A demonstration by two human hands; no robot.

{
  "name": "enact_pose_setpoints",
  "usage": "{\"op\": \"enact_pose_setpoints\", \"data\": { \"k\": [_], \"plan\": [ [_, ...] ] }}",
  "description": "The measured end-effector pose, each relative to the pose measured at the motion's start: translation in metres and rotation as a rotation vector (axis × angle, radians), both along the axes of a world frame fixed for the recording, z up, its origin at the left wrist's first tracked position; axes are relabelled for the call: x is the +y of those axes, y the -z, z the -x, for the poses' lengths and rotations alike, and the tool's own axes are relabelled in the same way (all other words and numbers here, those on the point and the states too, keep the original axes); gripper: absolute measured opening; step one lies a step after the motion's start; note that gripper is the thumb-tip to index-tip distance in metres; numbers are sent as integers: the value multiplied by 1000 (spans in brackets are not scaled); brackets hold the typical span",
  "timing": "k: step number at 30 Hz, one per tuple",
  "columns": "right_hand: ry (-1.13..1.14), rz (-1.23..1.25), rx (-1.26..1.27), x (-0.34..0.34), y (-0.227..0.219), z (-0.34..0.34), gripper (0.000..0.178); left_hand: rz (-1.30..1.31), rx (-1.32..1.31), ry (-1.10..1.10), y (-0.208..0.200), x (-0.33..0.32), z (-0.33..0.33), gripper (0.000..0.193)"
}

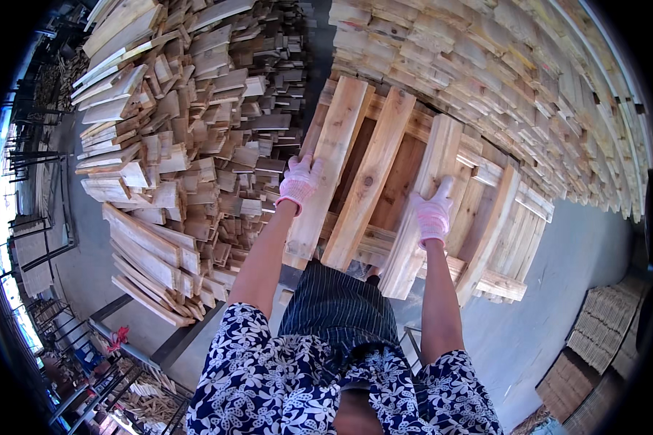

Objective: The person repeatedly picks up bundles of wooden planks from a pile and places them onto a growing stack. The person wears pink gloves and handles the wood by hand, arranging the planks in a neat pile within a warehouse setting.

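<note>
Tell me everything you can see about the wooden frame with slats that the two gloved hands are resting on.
The wooden frame is a pallet-like piece of pale, rough-sawn planks. Four long slats lie across darker cross rails, unevenly spaced and slightly fanned, with gaps between them. The left hand, in a pink-and-white glove, lies on the leftmost slat; the right hand, gloved alike, lies on the third slat. The frame sits in front of the person, between a loose plank stack on the left and a neater stack behind and to the right.

The tall stack of pale sawn wooden boards (486, 80) at one o'clock runs off the top edge; the dark clutter of metal racks (87, 384) at seven o'clock is too blurred to identify.
</note>
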State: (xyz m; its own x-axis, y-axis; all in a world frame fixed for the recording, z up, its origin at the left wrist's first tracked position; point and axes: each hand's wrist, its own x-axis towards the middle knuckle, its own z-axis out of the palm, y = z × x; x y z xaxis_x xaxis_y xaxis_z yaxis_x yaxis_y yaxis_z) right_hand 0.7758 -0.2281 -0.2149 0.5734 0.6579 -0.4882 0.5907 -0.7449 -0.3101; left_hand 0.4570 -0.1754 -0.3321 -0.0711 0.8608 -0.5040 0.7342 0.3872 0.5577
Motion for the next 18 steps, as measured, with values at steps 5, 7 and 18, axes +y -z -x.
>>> {"op": "enact_pose_setpoints", "data": {
  "k": [5, 7, 18],
  "plan": [
    [6, 38, 37, 35, -8, 85, 110, 22, -69, 87, 2, 7, 1, 65],
    [-51, -43, 74, 40, 4, 92, 112, 30, 24, 207, 0, 12, 7, 75],
    [-31, -279, 38, -5, 66, 16, 106, 149, -137, 45, -33, 25, 21, 89]
  ]
}}
